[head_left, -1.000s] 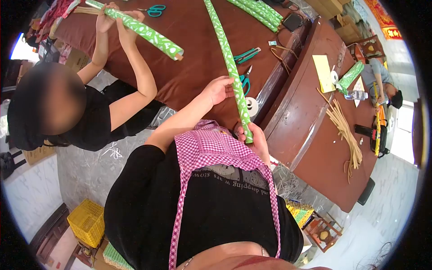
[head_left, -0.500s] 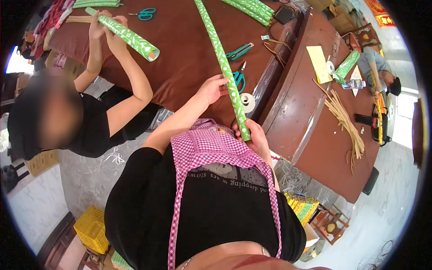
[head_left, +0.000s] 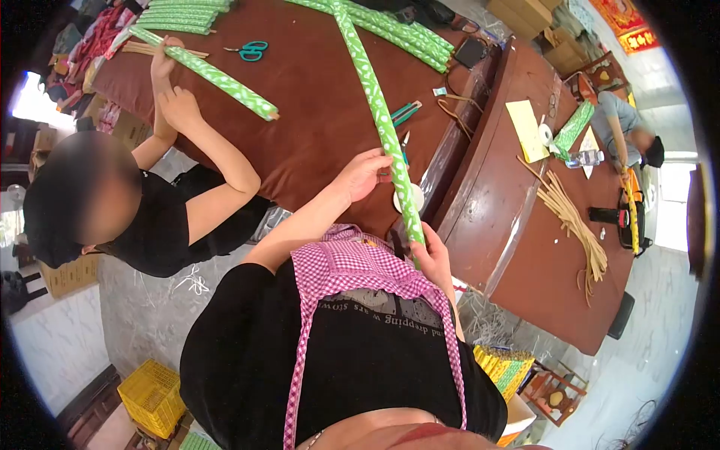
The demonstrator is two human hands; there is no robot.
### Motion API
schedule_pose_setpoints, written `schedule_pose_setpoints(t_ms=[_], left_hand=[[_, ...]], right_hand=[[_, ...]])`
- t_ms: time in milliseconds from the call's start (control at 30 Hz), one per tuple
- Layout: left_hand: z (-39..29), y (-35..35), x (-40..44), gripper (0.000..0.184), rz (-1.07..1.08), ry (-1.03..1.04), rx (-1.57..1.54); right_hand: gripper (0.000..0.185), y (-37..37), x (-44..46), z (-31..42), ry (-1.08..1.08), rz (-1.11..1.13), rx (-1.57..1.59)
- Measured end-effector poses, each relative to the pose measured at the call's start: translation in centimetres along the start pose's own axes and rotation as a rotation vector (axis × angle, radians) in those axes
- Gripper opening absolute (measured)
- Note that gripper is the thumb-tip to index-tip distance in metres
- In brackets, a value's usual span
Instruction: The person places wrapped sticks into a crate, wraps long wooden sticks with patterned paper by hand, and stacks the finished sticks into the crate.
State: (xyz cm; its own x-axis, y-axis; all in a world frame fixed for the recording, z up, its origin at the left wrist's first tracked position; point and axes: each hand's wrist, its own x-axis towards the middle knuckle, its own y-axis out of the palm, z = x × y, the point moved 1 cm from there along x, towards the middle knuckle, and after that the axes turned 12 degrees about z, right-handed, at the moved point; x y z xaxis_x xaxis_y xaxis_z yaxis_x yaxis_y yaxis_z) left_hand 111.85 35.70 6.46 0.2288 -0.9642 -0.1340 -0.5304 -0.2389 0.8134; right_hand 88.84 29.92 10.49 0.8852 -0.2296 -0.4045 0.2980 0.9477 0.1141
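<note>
Green patterned tube (head_left: pixel 386 135) slants over the tabletop's (head_left: pixel 307 135) near edge, its lower end clamped in the right hand (head_left: pixel 435 259), the left hand (head_left: pixel 364 174) touching its side, grip unclear; steadying seems underway, calling for two-handed support.

Far end of the green tube (head_left: pixel 373 86) beyond the top edge, white tape roll (head_left: pixel 420 196) partly behind it
</note>
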Motion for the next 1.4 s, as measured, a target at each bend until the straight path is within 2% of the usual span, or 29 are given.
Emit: schedule_pose_setpoints(t_ms=[100,133,233,333,467,500,567,600,667,733,800,1200,1400], left_hand=[[-0.8,0.1,0.3,0.021,0.041,0.021,0.009],[-1.2,0.4,0.3,0.021,0.058,0.019,-0.02],[-2.7,0.4,0.8,0.02,0.04,0.08,0.014],[-4.6,1.5,0.5,0.019,0.005,0.141,0.051],[-5.6,2.2,0.1,0.019,-0.092,0.15,0.088],[-5.5,2.3,-0.1,0.021,-0.066,0.158,0.088],[-5.6,2.5,-0.4,0.023,-0.04,0.164,0.089],[-5.8,2.8,-0.7,0.025,0.039,0.174,0.061],[-5.7,2.8,-0.9,0.028,0.118,0.174,0.028],[-5.5,2.7,-1.1,0.035,0.233,0.172,0.019],[-5.6,3.0,-1.3,0.036,0.241,0.169,0.037],[-6.9,3.5,-1.3,0.036,0.225,0.238,0.103],[-8.2,2.5,-0.9,0.034,0.144,0.291,0.122]], right_hand=[[0.045,-0.5,-0.6,-0.4,-0.127,-0.171,-0.347],[0.045,-0.6,-0.7,-0.5,-0.133,-0.162,-0.348],[0.052,-0.5,-1.4,0.2,-0.315,-0.308,-0.823],[0.054,-0.4,-2.2,-0.5,-0.23,-0.37,-0.911],[0.054,-0.5,-2.7,-1.6,-0.355,-0.453,-1.05],[0.054,-0.3,-2.8,-1.6,-0.355,-0.452,-1.049],[0.05,-0.1,-3.2,-1.5,-0.269,-0.401,-0.747],[0.05,-0.3,-3.4,-1.6,-0.267,-0.403,-0.745],[0.043,-0.7,-3.3,-1.7,-0.081,-0.18,-0.438],[0.04,-0.4,-3.7,-0.5,-0.056,-0.163,-0.43],[0.041,-1.0,-3.9,-1.2,0.089,-0.149,-0.23],[0.041,-1.7,-4.2,-1.8,-0.055,-0.212,-0.116],[0.038,-2.5,-4.5,-1.9,-0.093,-0.304,-0.27]])
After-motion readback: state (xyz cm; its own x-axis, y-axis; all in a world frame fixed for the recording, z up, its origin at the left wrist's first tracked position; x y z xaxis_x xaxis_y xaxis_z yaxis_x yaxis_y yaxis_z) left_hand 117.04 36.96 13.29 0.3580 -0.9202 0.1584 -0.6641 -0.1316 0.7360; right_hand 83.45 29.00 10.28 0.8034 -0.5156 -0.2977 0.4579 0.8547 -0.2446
